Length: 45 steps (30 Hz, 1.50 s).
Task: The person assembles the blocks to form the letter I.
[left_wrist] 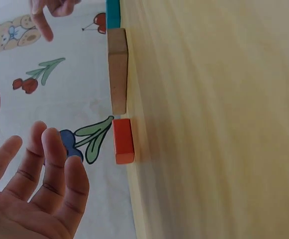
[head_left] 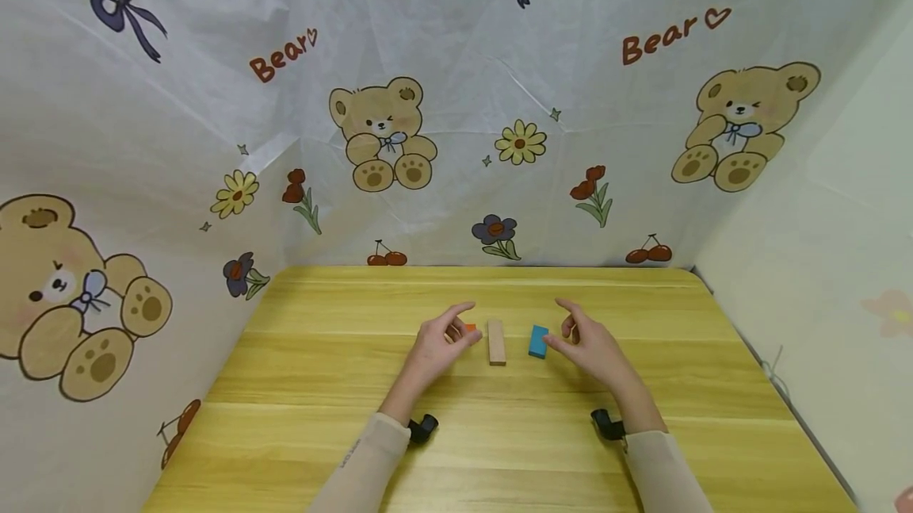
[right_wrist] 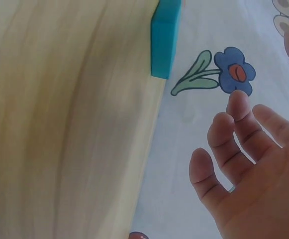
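Observation:
Three small blocks lie on the wooden table. The longer plain wood block (head_left: pixel 496 342) is in the middle, the blue block (head_left: pixel 538 342) to its right. An orange-red block (left_wrist: pixel 123 141) is on its left, mostly hidden behind the left hand in the head view. My left hand (head_left: pixel 441 340) hovers near the orange-red block with relaxed, slightly bent fingers and holds nothing. My right hand (head_left: pixel 588 344) is beside the blue block, its thumb overlapping the block's edge in the head view. The right wrist view shows those fingers loosely spread and apart from the blue block.
The yellow wooden table (head_left: pixel 499 449) spreads around the blocks. A white sheet (head_left: pixel 456 45) printed with bears and flowers hangs along the back and left side. Small black cameras (head_left: pixel 424 428) are worn on both wrists. A thin cord (head_left: pixel 776 370) hangs past the table's right edge.

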Tool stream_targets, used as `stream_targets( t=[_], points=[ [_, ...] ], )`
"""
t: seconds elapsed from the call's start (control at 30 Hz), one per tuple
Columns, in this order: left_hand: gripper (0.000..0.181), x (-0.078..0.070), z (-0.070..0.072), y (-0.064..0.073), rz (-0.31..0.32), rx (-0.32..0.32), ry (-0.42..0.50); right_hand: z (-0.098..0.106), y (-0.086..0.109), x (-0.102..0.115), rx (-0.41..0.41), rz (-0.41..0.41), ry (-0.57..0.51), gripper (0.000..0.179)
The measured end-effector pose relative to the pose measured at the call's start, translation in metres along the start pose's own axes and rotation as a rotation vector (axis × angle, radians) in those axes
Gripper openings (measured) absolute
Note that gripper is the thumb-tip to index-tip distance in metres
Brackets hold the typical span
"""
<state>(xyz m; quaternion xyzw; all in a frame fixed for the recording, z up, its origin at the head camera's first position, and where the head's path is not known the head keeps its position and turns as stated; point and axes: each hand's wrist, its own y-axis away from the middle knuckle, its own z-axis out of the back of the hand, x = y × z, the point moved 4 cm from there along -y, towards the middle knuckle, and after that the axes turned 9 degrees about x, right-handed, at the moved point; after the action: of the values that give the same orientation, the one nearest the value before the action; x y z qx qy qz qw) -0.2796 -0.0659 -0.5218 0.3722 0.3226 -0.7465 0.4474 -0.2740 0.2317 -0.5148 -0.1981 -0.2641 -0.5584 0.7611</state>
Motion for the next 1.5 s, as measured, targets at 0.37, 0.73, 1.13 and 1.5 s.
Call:
stream_targets(
  t=[0.37,0.73,1.13,1.5],
  points=[
    [0.052,0.009,-0.017,-0.002,-0.018,0.064,-0.011,-0.013,-0.002,-0.006,0.095,-0.014,-0.03,0.082],
    [0.05,0.015,-0.031,0.0,-0.05,0.111,-0.071,-0.022,-0.004,-0.011,0.155,-0.017,-0.059,0.085],
    [0.047,0.022,-0.043,-0.001,-0.06,0.119,-0.105,-0.029,-0.005,-0.016,0.178,-0.046,-0.058,0.08],
    [0.042,0.025,-0.047,-0.004,-0.061,0.12,-0.19,-0.034,-0.006,-0.013,0.187,-0.045,-0.017,0.08]
  ],
)
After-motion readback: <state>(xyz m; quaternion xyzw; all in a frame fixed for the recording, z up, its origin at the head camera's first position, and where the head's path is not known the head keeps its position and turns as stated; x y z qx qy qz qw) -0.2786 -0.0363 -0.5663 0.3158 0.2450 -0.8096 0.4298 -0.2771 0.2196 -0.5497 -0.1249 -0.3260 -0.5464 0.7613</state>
